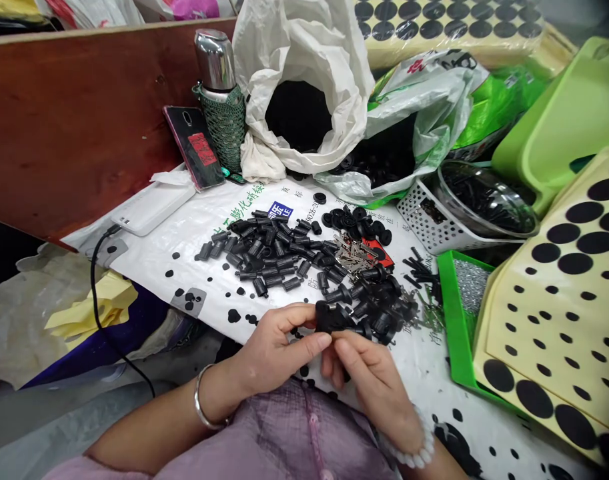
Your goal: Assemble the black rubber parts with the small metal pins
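In our left hand (279, 347), the fingers pinch a black piece (329, 317) above the table (151, 250); our right hand (371, 373) pinches its near edge. We judge work midway: loose cylinders (267, 252) remain toward eleven o'clock, metal strips (355, 255) toward one.

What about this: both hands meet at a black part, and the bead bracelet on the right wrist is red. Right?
Colour's wrong: the head view shows the bead bracelet as white. The left hand and right hand do meet at a black part.
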Motion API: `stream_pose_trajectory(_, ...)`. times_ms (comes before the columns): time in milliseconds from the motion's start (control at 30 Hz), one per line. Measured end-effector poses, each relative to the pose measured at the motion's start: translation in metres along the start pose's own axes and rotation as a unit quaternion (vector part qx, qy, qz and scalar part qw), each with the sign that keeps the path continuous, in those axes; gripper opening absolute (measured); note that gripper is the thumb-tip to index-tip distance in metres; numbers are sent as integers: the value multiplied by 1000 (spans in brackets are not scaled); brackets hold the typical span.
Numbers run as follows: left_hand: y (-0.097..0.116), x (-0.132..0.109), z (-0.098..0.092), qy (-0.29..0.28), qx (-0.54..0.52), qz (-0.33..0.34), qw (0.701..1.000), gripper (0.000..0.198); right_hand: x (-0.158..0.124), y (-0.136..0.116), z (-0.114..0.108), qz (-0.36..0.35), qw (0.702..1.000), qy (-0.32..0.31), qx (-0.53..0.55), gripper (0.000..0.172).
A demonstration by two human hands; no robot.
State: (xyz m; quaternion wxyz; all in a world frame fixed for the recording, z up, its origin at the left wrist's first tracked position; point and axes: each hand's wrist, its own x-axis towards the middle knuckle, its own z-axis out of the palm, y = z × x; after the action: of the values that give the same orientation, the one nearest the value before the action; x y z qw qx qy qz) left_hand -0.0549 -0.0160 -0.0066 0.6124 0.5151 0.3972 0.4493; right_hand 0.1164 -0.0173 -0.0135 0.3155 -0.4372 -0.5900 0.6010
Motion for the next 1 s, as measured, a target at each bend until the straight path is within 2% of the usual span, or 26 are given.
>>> stream_pose_trajectory(67,4,-2,-4,21,76,30,996,20,-2,-8,-12,-85,987,77,-114,24)
stream_pose_trajectory(100,6,-3,-6,12,99,32,995,21,-2,-13,-18,-135,973,95,-162,30)
stream_pose_trajectory(133,8,-4,-6,-6,113,29,993,21,-1,-19,-24,-179,958,85,-205,38)
stream_pose_trajectory(200,11,-5,-6,-47,138,23,989,19,3,-30,-32,-232,931,19,-281,51)
stream_pose_trajectory(267,13,-5,-6,-77,161,28,983,18,9,-41,-37,-264,899,-54,-345,53)
stream_pose_trajectory(333,13,-5,-5,-93,186,40,977,16,14,-48,-37,-284,876,-108,-376,47)
stream_pose_trajectory(433,12,-6,-7,-94,233,55,966,12,16,-52,-37,-283,870,-145,-376,42)
stream_pose_trajectory(633,11,-8,-11,-108,318,96,937,21,11,-54,-43,-261,856,-163,-415,50)
stream_pose_trajectory(800,15,-8,-11,-139,363,113,914,22,9,-54,-46,-281,820,-184,-463,55)
stream_pose_trajectory(1000,8,-8,-12,-165,358,155,906,23,5,-46,-39,-328,774,-164,-515,57)
